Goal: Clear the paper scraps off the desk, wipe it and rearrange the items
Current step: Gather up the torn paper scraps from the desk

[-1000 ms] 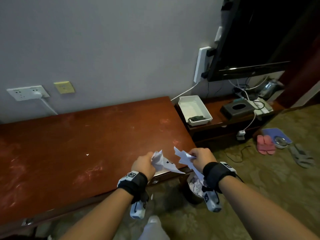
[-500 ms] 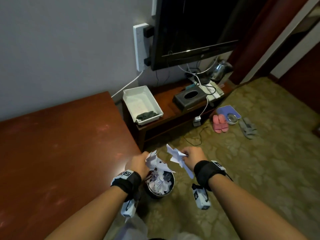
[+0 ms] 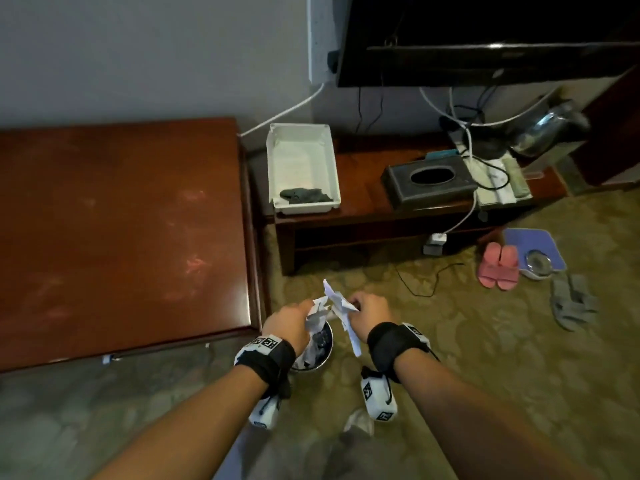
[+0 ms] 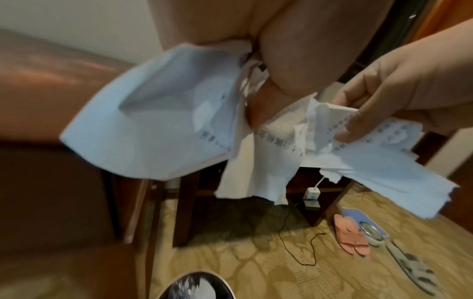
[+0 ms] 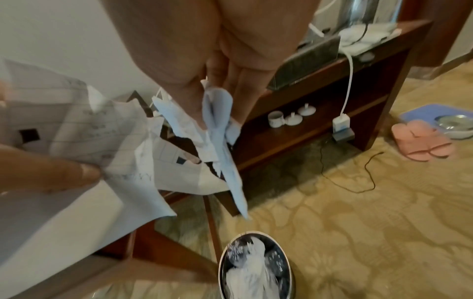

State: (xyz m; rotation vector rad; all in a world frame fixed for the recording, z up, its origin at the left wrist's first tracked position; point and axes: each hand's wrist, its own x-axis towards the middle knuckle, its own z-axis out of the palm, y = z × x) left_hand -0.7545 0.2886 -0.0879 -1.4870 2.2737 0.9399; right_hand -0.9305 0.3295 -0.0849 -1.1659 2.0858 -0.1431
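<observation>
Both hands hold torn white paper scraps over a small round metal bin (image 3: 320,355) on the carpet, just off the desk's right front corner. My left hand (image 3: 292,323) grips a crumpled bunch of scraps (image 3: 318,315); in the left wrist view these scraps (image 4: 163,121) hang below the fingers. My right hand (image 3: 369,315) pinches further scraps (image 3: 341,306), which trail down as a strip (image 5: 225,153) toward the bin (image 5: 256,269). The bin holds white paper. The red-brown desk (image 3: 121,220) lies to the left.
A low wooden stand (image 3: 363,209) to the right carries a white tray (image 3: 301,168) with a dark cloth (image 3: 304,195), a black tissue box (image 3: 429,180), cables and a kettle (image 3: 547,129). Pink slippers (image 3: 498,265), a blue scale (image 3: 536,251) and grey sandals (image 3: 571,303) lie on the carpet.
Both hands carried the scraps off the desk's front edge and rightward, and now hold them above the bin. The view swung right, away from the wall sockets.
</observation>
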